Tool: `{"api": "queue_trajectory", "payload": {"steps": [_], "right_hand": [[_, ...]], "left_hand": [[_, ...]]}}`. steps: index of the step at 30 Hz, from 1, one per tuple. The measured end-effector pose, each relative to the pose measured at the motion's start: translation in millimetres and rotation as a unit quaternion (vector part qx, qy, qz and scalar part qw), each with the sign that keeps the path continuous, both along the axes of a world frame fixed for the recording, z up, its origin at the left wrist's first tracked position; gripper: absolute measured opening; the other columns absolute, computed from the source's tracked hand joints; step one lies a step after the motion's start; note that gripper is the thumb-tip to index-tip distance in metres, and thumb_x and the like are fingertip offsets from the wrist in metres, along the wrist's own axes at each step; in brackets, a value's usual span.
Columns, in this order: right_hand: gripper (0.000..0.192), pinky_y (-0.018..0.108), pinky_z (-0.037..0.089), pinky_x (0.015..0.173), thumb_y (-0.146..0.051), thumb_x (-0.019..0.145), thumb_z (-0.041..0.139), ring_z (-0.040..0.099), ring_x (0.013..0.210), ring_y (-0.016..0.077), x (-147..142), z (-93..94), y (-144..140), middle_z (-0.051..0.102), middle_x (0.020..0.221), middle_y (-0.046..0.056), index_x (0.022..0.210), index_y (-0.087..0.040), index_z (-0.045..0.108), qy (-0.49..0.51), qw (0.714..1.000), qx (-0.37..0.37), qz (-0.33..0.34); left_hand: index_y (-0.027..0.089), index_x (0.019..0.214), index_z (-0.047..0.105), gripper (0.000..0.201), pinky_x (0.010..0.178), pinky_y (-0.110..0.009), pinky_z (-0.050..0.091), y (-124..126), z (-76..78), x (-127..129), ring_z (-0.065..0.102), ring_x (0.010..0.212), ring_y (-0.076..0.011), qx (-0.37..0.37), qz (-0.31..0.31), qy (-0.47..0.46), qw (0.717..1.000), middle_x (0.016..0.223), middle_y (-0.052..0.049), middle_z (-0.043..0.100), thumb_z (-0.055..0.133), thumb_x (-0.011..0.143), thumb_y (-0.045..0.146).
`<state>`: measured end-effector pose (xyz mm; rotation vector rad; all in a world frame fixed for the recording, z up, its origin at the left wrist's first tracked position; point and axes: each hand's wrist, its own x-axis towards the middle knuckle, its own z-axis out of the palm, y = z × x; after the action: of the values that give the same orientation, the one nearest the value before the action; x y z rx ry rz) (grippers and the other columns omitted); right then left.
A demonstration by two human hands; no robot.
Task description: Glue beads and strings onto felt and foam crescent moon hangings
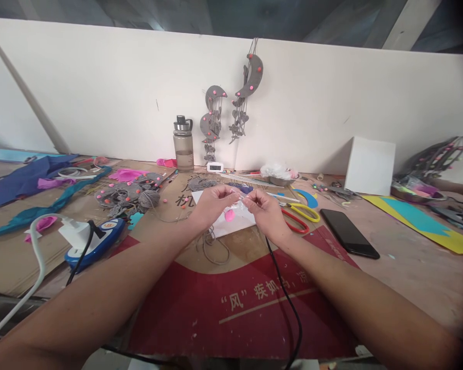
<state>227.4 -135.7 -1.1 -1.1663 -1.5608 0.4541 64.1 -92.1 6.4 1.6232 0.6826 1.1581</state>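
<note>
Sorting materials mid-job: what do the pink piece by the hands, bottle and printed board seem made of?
Pink piece: felt or foam, perhaps; matte, too small to settle. Bottle: see-through plastic or glass, smooth; liquid shows inside. Printed board: probably cardboard, matte brown beside red print.

Small clear shiny piece [242, 196] was pinched above white sheet [243, 220], exact shape unclear. Rounded pink piece [229, 215] showed inside sheet's near edge; lying or hanging, couldn't tell.

A water bottle [183, 148] stood near a small white digital clock [215, 167], a black phone [349, 234] lay on the right, and a white plug [74, 236] sat in a blue power strip [110, 237]
</note>
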Motion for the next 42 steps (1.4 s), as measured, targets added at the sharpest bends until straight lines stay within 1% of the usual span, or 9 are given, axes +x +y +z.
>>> {"api": "queue_trajectory", "payload": {"steps": [5,10,16,21,25,29,33,36,42], "right_hand": [[0.02,0.029,0.035,0.062,-0.032,0.078,0.062,0.044,0.064,0.0135,-1.8,-0.4,-0.1,0.051,0.065,-0.001,0.065,-0.02,0.052,0.017,1.0,0.018,-0.009],[0.021,0.028,0.034,0.058,-0.034,0.076,0.064,0.042,0.061,0.0131,-3.1,0.3,-0.8,0.051,0.064,-0.002,0.066,-0.021,0.051,0.048,0.999,-0.009,0.014],[0.022,0.027,0.032,0.058,-0.036,0.078,0.064,0.041,0.061,0.0125,-0.7,0.2,2.4,0.049,0.064,-0.002,0.069,-0.02,0.053,0.057,0.998,-0.022,0.02],[0.022,0.028,0.035,0.059,-0.036,0.079,0.063,0.043,0.063,0.0131,-1.8,-0.4,1.4,0.052,0.067,-0.001,0.069,-0.02,0.052,0.03,0.999,0.002,0.016],[0.021,0.028,0.036,0.061,-0.038,0.08,0.063,0.044,0.064,0.013,-5.0,1.4,-1.5,0.052,0.07,-0.001,0.073,-0.021,0.052,0.032,0.999,0.007,0.021],[0.018,0.028,0.038,0.064,-0.037,0.081,0.062,0.047,0.069,0.0137,-6.1,3.4,-2.7,0.054,0.077,0.0,0.078,-0.021,0.053,0.015,0.999,0.009,0.029],[0.017,0.028,0.036,0.062,-0.035,0.082,0.059,0.045,0.066,0.0138,-4.5,4.9,-2.3,0.053,0.071,-0.001,0.074,-0.021,0.053,0.01,0.999,0.006,0.035],[0.017,0.028,0.033,0.06,-0.034,0.08,0.059,0.042,0.063,0.0131,-3.3,5.5,-1.8,0.05,0.069,-0.002,0.072,-0.021,0.052,0.028,0.999,0.001,0.027],[0.017,0.028,0.03,0.058,-0.034,0.079,0.06,0.039,0.062,0.0127,-3.1,2.9,-1.0,0.046,0.066,-0.003,0.072,-0.021,0.051,0.04,0.999,-0.012,0.032]], "left_hand": [[0.015,0.076,0.065,0.021,0.066,-0.025,0.04,-2.5,3.1,0.6,0.052,0.067,-0.0109,-0.005,0.007,0.021,1.0,0.072,0.001,0.062,0.069,0.075,0.036],[0.015,0.074,0.063,0.02,0.067,-0.025,0.041,-4.2,4.2,1.2,0.051,0.067,-0.0112,0.011,0.002,0.014,1.0,0.07,0.001,0.06,0.067,0.075,0.034],[0.015,0.075,0.065,0.024,0.062,-0.024,0.04,-1.7,3.3,-0.7,0.05,0.061,-0.0096,-0.014,-0.028,0.019,0.999,0.071,0.0,0.063,0.07,0.075,0.039],[0.015,0.072,0.065,0.023,0.058,-0.024,0.039,-1.6,4.2,-1.3,0.049,0.058,-0.009,-0.027,-0.01,0.02,0.999,0.068,0.0,0.062,0.074,0.071,0.036],[0.015,0.074,0.066,0.02,0.059,-0.024,0.039,-3.5,6.4,-2.2,0.051,0.061,-0.0098,0.001,-0.019,0.012,1.0,0.071,0.001,0.063,0.072,0.072,0.034],[0.016,0.074,0.066,0.02,0.059,-0.024,0.039,-7.2,7.2,-2.3,0.051,0.06,-0.0106,0.019,0.008,0.033,0.999,0.069,0.001,0.061,0.07,0.074,0.036],[0.016,0.071,0.065,0.025,0.062,-0.025,0.04,-6.7,3.2,0.1,0.054,0.063,-0.0116,0.007,0.008,0.021,1.0,0.069,0.0,0.063,0.071,0.074,0.04],[0.015,0.077,0.067,0.028,0.067,-0.026,0.043,-3.4,0.7,1.0,0.057,0.068,-0.0128,0.001,0.006,-0.018,1.0,0.073,-0.002,0.067,0.071,0.074,0.043],[0.015,0.073,0.066,0.024,0.069,-0.027,0.044,-4.7,5.5,-0.9,0.057,0.069,-0.0132,0.012,0.025,-0.014,1.0,0.073,-0.003,0.067,0.069,0.075,0.038]]}}
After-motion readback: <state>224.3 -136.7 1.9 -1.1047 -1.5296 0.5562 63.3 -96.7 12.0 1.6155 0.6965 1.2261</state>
